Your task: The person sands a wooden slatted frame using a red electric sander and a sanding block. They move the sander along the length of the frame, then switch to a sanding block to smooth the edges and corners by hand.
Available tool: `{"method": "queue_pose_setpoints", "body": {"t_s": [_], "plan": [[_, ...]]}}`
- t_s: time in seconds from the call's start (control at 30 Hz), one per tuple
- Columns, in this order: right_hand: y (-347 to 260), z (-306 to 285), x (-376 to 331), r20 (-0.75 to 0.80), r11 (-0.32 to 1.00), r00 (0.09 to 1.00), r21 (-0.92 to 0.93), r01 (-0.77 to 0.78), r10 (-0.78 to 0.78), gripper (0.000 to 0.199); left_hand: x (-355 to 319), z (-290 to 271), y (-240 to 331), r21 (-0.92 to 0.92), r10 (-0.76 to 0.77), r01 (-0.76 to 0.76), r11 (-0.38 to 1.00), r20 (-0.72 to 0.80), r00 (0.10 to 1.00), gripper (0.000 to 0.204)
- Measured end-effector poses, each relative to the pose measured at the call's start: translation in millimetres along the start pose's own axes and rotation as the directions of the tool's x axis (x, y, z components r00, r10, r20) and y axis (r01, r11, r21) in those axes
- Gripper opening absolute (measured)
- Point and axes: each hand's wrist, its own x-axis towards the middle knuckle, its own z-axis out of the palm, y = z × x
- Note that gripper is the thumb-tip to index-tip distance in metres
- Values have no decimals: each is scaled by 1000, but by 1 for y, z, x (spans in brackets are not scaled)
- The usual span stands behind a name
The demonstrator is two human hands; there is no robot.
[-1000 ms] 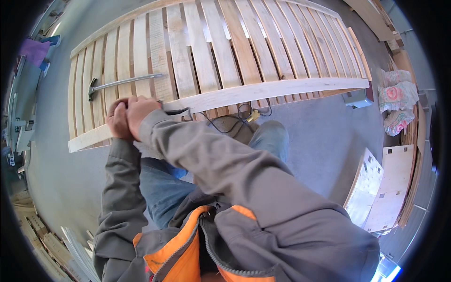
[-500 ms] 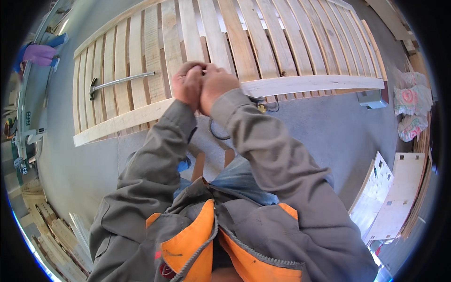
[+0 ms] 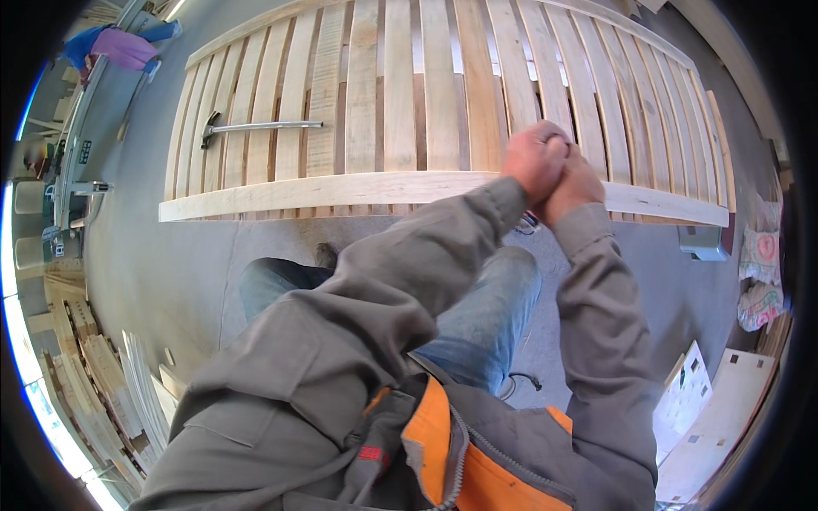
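Note:
My left hand and my right hand meet in front of me, fingers curled and pressed together. They are over the near rail of a long slatted wooden frame, right of its middle. Whatever lies between the fingers is hidden. A claw hammer with a metal handle rests across the slats on the left, away from both hands. Just below my hands, a small dark and metallic object shows partly at the rail's lower side; its kind cannot be made out.
A black cable lies on the grey floor by my leg. Right of the frame are a grey-green box, printed sacks and leaning boards. Timber stacks lie at left. A person is at the far left.
Both hands, still together, have moved right along the near rail. My view and body have shifted too, and my legs are now farther apart in view. The hammer stays on the slats.

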Motion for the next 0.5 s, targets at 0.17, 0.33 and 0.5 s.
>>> {"method": "queue_pose_setpoints", "body": {"t_s": [0.17, 0.33, 0.5], "plan": [[46, -12, 10, 8, 988, 997, -134, 79, -78, 66, 7, 48, 0, 20, 45, -45, 999, 33, 998, 23], [35, -11, 11, 27, 973, 994, -202, 109, -106, 60, 6, 42, 0, 10, 36, -37, 999, 6, 999, 22], [-12, 22, 12, 30, 972, 976, -91, 216, -214, 52, -2, -29, -6, -50, 23, -26, 998, -54, 998, 23]]}}
